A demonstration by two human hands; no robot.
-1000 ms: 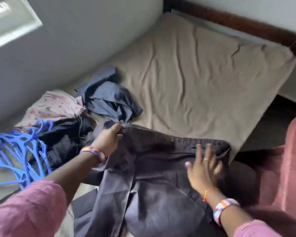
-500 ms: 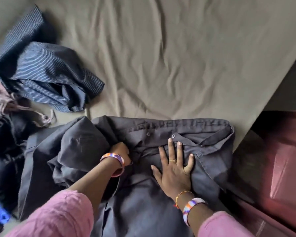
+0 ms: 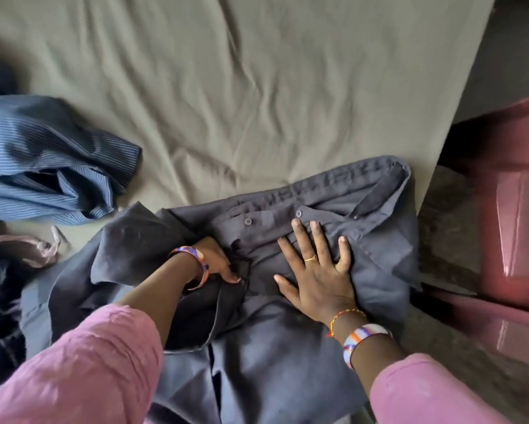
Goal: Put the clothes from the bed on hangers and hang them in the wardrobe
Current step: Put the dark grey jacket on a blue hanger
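The dark grey shirt (image 3: 287, 301) is spread on the bed (image 3: 257, 87), pressed flat by the right hand (image 3: 315, 270), fingers apart; its placket is pinched by the left hand (image 3: 217, 261). Soft, limp cloth is best lifted at the collar.

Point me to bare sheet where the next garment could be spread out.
Free: the bed sheet beyond the grey shirt, right of the striped shirt. Crowded: the near-left corner, with dark clothes and a pink garment.
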